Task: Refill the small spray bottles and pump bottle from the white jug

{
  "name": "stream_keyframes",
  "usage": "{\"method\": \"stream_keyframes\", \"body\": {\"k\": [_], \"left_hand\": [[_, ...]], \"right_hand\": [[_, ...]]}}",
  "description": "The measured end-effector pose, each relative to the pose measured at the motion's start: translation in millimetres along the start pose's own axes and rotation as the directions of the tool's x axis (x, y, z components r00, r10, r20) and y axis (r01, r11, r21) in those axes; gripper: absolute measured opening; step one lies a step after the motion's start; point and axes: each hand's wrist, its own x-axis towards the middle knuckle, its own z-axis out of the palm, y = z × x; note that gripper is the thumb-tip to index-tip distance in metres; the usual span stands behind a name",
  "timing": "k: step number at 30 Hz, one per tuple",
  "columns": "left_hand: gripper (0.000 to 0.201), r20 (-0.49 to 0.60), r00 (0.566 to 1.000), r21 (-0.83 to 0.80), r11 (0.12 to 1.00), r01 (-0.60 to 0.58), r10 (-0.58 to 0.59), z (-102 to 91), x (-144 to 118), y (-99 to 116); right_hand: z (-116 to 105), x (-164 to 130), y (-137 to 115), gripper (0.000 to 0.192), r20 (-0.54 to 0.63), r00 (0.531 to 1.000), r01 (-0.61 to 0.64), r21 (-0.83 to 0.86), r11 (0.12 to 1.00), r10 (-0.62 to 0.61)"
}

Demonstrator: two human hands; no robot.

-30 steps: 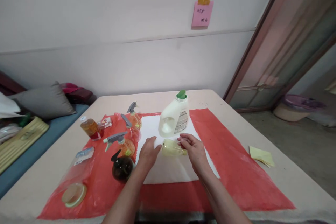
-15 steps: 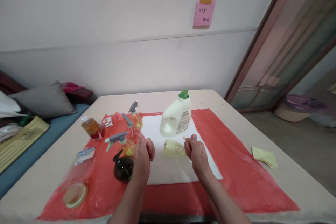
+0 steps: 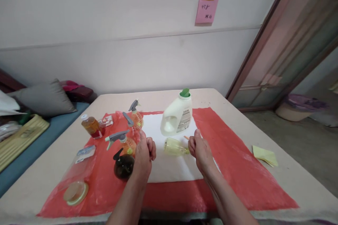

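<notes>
Small yellow bottle [image 3: 174,146] lying sideways on white sheet [image 3: 169,167] between loosely curled, empty left hand [image 3: 144,152] and right hand [image 3: 201,148]; best steadied before lifting upright.

I count three orange spray bottles [image 3: 136,117] with grey triggers left of centre, one dark spray bottle [image 3: 123,165] below them, one white jug [image 3: 176,116] at centre, one small yellowish bottle [image 3: 174,146] lying just under it, one amber bottle [image 3: 91,127] at left, and two hands, left hand [image 3: 144,154] and right hand [image 3: 201,151].
</notes>
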Motion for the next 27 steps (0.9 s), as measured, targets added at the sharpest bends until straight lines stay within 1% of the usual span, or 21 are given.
{"method": "stream_keyframes", "body": {"k": [3, 6, 8, 9, 10, 11, 12, 13, 14, 15, 16, 17, 18, 19, 21, 24, 25, 27], "left_hand": [[0.07, 0.003, 1.0, 0.016, 1.0, -0.002, 0.002, 0.7, 1.6, -1.4], [0.07, 0.006, 1.0, 0.031, 1.0, 0.005, -0.005, 2.6, 1.5, -1.2], [0.068, 0.007, 1.0, 0.052, 0.999, 0.001, -0.001, 3.4, 1.1, -0.3], [0.068, 0.003, 1.0, 0.083, 0.996, -0.013, 0.013, 3.4, 1.0, 0.0], [0.067, -0.003, 0.999, 0.146, 0.989, -0.035, 0.036, 3.0, 1.1, 0.0], [0.066, -0.007, 0.998, 0.249, 0.966, -0.066, 0.07, 2.6, 1.2, -0.6], [0.065, 0.001, 0.993, 0.388, 0.915, -0.109, 0.118, 2.1, 1.5, -2.1], [0.062, 0.031, 0.983, 0.542, 0.824, -0.166, 0.179, 1.9, 2.0, -4.8], [0.055, 0.091, 0.966, 0.681, 0.693, -0.237, 0.241, 2.0, 2.4, -8.7], [0.044, 0.177, 0.94, 0.78, 0.541, -0.314, 0.291, 2.8, 2.8, -14.0], [0.031, 0.277, 0.906, 0.833, 0.391, -0.393, 0.319, 4.2, 3.2, -20.4], [0.023, 0.377, 0.868, 0.846, 0.261, -0.464, 0.323, 6.3, 3.4, -27.6], [0.027, 0.463, 0.834, 0.838, 0.16, -0.522, 0.3, 8.8, 3.5, -35.2], [0.036, 0.531, 0.808, 0.82, 0.084, -0.566, 0.256, 11.7, 3.3, -42.6], [0.051, 0.617, 0.774, 0.783, -0.008, -0.622, 0.139, 17.7, 2.7, -54.8], [0.063, 0.664, 0.748, 0.745, -0.068, -0.663, -0.013, 24.8, 1.3, -62.8], [0.067, 0.662, 0.747, 0.743, -0.08, -0.664, -0.053, 26.2, 0.9, -62.8], [0.074, 0.626, 0.769, 0.762, -0.11, -0.638, -0.129, 27.7, 0.7, -59.7]], "right_hand": [[-5.0, 2.6, -0.4, 0.068, -0.031, 0.997, -0.067, 0.063, 0.996, 0.069], [-9.2, 4.1, -0.9, 0.068, -0.054, 0.996, -0.066, 0.073, 0.995, 0.071], [-13.0, 4.8, -2.0, 0.068, -0.072, 0.996, -0.055, 0.033, 0.998, 0.058], [-15.6, 5.4, -3.0, 0.067, -0.083, 0.996, -0.04, -0.029, 0.999, 0.038], [-19.0, 6.3, -4.2, 0.065, -0.084, 0.996, -0.019, -0.157, 0.987, 0.006], [-23.0, 7.6, -5.5, 0.063, -0.072, 0.997, 0.001, -0.33, 0.944, -0.026], [-27.6, 9.3, -6.7, 0.062, -0.048, 0.998, 0.019, -0.509, 0.861, -0.05], [-32.5, 11.4, -7.5, 0.061, -0.02, 0.998, 0.031, -0.661, 0.75, -0.059], [-37.4, 13.8, -7.7, 0.059, 0.001, 0.999, 0.035, -0.77, 0.637, -0.053], [-42.0, 16.4, -7.0, 0.055, 0.011, 0.999, 0.029, -0.838, 0.545, -0.036], [-46.1, 19.0, -5.3, 0.048, 0.013, 1.0, 0.016, -0.875, 0.483, -0.01], [-49.3, 21.4, -2.4, 0.039, 0.013, 1.0, 0.003, -0.899, 0.438, 0.019], [-51.6, 23.4, 1.5, 0.031, 0.024, 0.998, 0.001, -0.924, 0.383, 0.055], [-52.9, 25.0, 6.2, 0.026, 0.045, 0.994, 0.01, -0.944, 0.33, 0.099], [-52.6, 27.2, 16.5, 0.028, 0.105, 0.976, 0.054, -0.966, 0.253, 0.191], [-48.1, 29.0, 30.1, 0.036, 0.174, 0.935, 0.12, -0.975, 0.184, 0.31], [-46.5, 29.5, 33.3, 0.036, 0.184, 0.921, 0.133, -0.977, 0.166, 0.343], [-44.2, 30.6, 37.6, 0.033, 0.186, 0.9, 0.146, -0.981, 0.131, 0.393]]}}
